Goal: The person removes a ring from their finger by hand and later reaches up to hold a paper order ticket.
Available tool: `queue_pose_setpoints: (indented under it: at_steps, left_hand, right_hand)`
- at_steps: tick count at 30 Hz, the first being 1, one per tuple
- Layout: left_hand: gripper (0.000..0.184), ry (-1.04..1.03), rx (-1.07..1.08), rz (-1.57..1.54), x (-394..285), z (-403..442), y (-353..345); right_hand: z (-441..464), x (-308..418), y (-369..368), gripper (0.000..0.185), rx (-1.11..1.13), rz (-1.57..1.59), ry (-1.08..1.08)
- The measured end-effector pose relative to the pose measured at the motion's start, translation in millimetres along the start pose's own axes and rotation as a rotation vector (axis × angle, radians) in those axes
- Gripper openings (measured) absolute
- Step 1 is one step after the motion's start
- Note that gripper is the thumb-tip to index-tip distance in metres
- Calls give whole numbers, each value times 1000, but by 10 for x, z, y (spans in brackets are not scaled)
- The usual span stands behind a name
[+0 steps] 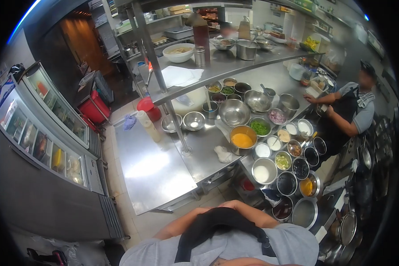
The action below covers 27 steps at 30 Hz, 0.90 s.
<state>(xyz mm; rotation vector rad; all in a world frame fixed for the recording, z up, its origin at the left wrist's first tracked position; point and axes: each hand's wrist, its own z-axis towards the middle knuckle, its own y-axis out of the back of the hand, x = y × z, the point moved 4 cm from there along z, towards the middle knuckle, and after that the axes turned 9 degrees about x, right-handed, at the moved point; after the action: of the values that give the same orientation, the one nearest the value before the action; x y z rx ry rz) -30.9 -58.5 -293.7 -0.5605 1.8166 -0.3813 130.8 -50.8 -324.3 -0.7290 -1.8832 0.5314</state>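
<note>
Steel pot (264, 161) holds white mixture (264, 174); hands (227, 204) mostly hidden, I cannot tell their grip.

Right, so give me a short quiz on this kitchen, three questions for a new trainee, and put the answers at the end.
1. True or false: the yellow-orange mixture is in a plastic bottle.

2. Which of these stands on the raised steel shelf?
A) the chopped greens
B) the white bowl
C) the chopped onion

3. Where does the crumpled white bundle lie?

Key:
1. False; it is in a steel pot.
2. B.
3. On the steel counter, beside the pot of yellow-orange mixture.
</note>
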Motion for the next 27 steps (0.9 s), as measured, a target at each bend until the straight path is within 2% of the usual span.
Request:
queue_pose_setpoints:
  at_steps: [5, 10, 14, 16, 20, 22, 27]
  left_hand:
    - [41, -10, -4, -34, 101, 11, 25]
    - [45, -68, 20, -24, 14, -52, -94]
    - [45, 78, -177, 41, -441, -229, -394]
    - [44, 148, -245, 32, -384, -239, -377]
    - [44, 0, -114, 42, 51, -129, -124]
    - [45, 6, -91, 38, 75, -111, -83]
    - [47, 32, -72, 38, 84, -79, -60]
  right_hand:
    - [9, 66, -152, 49, 19, -69, -24]
    - [37, 4, -179, 47, 4, 44, -19]
    - [149, -153, -107, 45, 45, 143, -20]
    - [66, -80, -26, 38, 3, 21, -41]
    - [93, -97, -31, 37, 62, 120, -13]
    - [72, -53, -4, 37, 31, -40, -56]
    - [36, -10, -26, 36, 11, -66, -18]
